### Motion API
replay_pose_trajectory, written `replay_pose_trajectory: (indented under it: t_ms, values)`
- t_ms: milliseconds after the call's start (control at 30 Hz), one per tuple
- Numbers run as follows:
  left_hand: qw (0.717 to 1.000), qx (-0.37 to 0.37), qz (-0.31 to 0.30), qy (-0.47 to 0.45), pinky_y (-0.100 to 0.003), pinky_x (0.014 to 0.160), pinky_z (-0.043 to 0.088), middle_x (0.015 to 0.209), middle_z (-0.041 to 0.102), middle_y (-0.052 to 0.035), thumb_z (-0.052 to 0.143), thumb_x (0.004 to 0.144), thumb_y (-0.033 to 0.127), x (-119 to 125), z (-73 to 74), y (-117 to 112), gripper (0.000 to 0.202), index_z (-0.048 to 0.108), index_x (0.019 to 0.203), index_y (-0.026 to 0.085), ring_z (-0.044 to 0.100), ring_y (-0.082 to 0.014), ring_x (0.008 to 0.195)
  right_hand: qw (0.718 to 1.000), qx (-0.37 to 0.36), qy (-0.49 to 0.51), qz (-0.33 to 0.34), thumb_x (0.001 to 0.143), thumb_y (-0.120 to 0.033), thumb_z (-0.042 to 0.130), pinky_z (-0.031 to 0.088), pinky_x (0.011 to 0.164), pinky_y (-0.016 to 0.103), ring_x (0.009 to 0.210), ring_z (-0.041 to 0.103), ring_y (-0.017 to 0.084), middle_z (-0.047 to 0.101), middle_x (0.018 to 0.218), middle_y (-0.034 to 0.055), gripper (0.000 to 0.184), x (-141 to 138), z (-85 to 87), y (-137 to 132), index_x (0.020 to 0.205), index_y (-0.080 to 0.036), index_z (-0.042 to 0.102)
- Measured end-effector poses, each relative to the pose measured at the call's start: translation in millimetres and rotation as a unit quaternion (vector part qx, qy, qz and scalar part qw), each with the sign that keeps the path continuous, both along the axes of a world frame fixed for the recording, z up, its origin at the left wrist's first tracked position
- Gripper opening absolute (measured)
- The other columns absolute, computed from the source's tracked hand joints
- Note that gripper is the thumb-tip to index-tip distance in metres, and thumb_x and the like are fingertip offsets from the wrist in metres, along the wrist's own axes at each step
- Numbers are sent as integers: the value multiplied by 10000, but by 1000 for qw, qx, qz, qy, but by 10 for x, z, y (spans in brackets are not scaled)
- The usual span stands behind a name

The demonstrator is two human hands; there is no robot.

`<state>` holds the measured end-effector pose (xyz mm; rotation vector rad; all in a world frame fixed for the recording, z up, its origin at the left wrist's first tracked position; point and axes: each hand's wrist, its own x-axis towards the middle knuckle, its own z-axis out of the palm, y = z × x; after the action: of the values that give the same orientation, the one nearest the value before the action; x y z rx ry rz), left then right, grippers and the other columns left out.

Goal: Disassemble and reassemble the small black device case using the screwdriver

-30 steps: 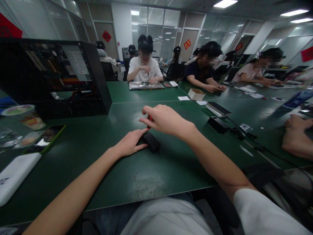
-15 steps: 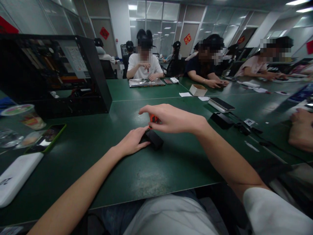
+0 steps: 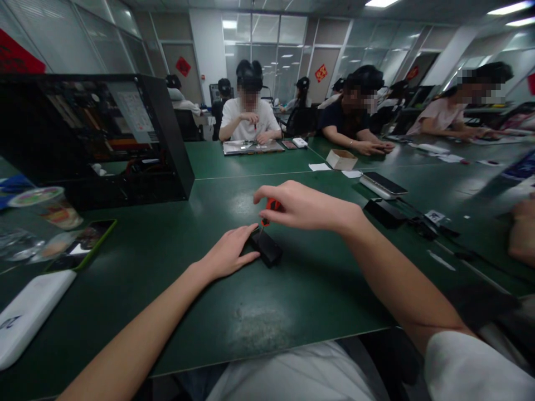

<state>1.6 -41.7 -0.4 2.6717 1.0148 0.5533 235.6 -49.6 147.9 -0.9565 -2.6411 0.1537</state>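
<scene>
A small black box-like device (image 3: 267, 248) lies on the green table (image 3: 259, 301) in front of me. My left hand (image 3: 228, 253) rests on the table with its fingers pressed against the device's left end. My right hand (image 3: 307, 207) hovers just above it, fingers pinched round a small red-handled screwdriver (image 3: 271, 207) whose tip points down onto the device.
An open black computer case (image 3: 96, 139) stands at the left, with a phone in a green case (image 3: 79, 245), a cup (image 3: 48, 206) and a white pack (image 3: 29, 309) near it. Black devices, a phone (image 3: 384, 184) and cables lie at the right. Several people sit at the far side.
My right hand has shifted slightly right and lower with the screwdriver, its tip now on the device. My left hand stays on the device. The view has tilted a little.
</scene>
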Motion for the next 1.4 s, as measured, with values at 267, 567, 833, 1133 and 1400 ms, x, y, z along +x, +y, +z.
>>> replay_pose_trajectory:
  t_ms: [267, 567, 833, 1133, 1400]
  values:
    - [1000, -9, 13, 6, -539, 1181, 404, 1569, 479, -181, 659, 973, 429, -1, 8, -26, 693, 341, 1550, 214, 479, -340, 1440, 995, -25, 7, 93, 939, -101, 589, 455, 792, 288, 917, 650, 190, 705, 1074, 94, 260, 125, 7, -24, 1189, -159, 637]
    - [999, -19, 16, 23, -548, 1174, 406, 1553, 490, -190, 622, 994, 434, -19, 12, -11, 650, 361, 1538, 194, 479, -347, 1433, 997, -62, -12, 50, 1003, -270, 591, 403, 664, 256, 736, 645, 162, 734, 866, 49, 163, 149, 73, 29, 1089, -165, 681]
    - [1000, -3, 10, 9, -544, 1156, 432, 1535, 516, -185, 616, 984, 453, -9, 3, 12, 670, 361, 1550, 199, 513, -351, 1403, 993, -16, -32, 113, 925, -75, 568, 462, 794, 308, 949, 660, 208, 725, 1084, 95, 290, 197, 64, -12, 1185, -169, 656]
    - [1000, -2, 12, 15, -524, 1164, 430, 1539, 511, -182, 626, 986, 435, 13, 20, -21, 661, 359, 1540, 193, 507, -336, 1414, 996, -15, -48, 77, 996, -297, 609, 452, 730, 293, 885, 672, 210, 739, 1036, 100, 244, 185, 88, -44, 1181, -154, 678]
    - [1000, -10, 24, 4, -539, 1166, 420, 1544, 500, -195, 637, 979, 428, 51, 17, -55, 685, 343, 1548, 186, 499, -346, 1418, 993, -30, -41, 102, 940, -66, 554, 482, 832, 304, 982, 674, 206, 737, 1085, 89, 264, 222, 96, -29, 1145, -156, 693]
